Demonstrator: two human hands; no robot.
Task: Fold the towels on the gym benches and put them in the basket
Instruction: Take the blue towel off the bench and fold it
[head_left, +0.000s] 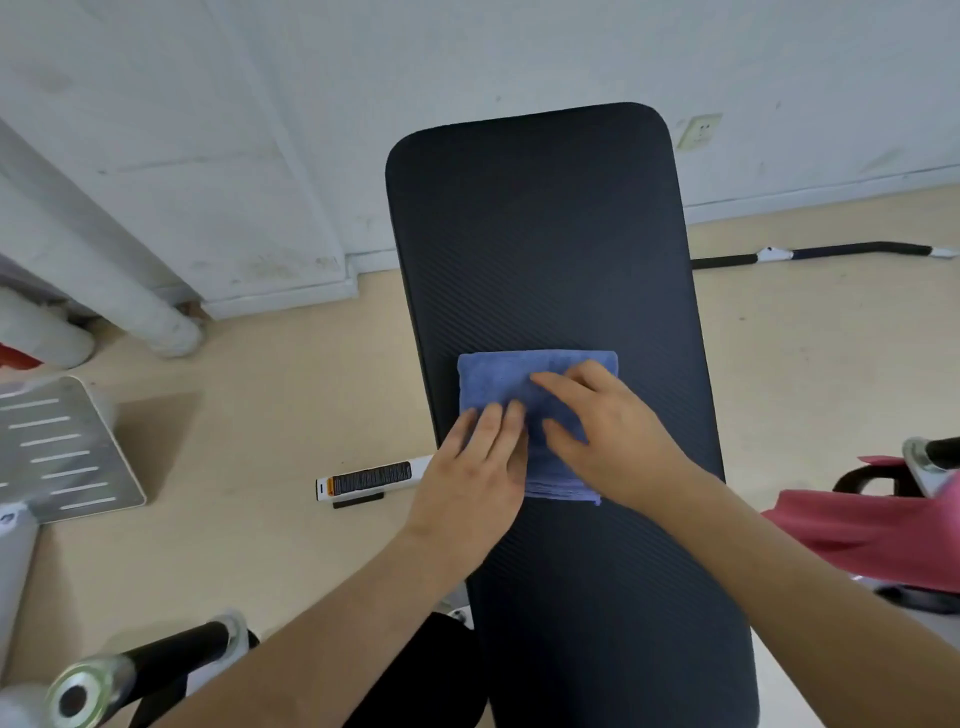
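The blue terry towel (498, 379) lies folded into a small rectangle across the middle of the black ribbed padded desk (530, 234), closer to the desk's left edge than to its right. Both hands rest flat on it. The left grip (467, 467) is spread with straight fingers over the towel's near left part. The right grip (618, 436) is also flat and uncurled and covers its near right part. Neither holds anything; they only press.

The main risk is probably the fold itself. Terry is springy, and once the pressure comes off, the top layers may lift or slide apart, most likely at the stacked near edge, where the layers already look slightly uneven. If the towel is picked up from one side only, it could fall open. Because it sits near the desk's left edge, a sideways smoothing stroke could push it over onto the pale wooden floor (260, 441).

The basket is not in view, so I cannot judge where the towel has to go or how far it must be carried. The hands cover much of the towel's near half, which hides the number of layers and whether its corners line up. Beyond the desk's right edge lies a pink cloth (857, 530), likely another towel. The frame cuts it off, and what it rests on is hard to make out.
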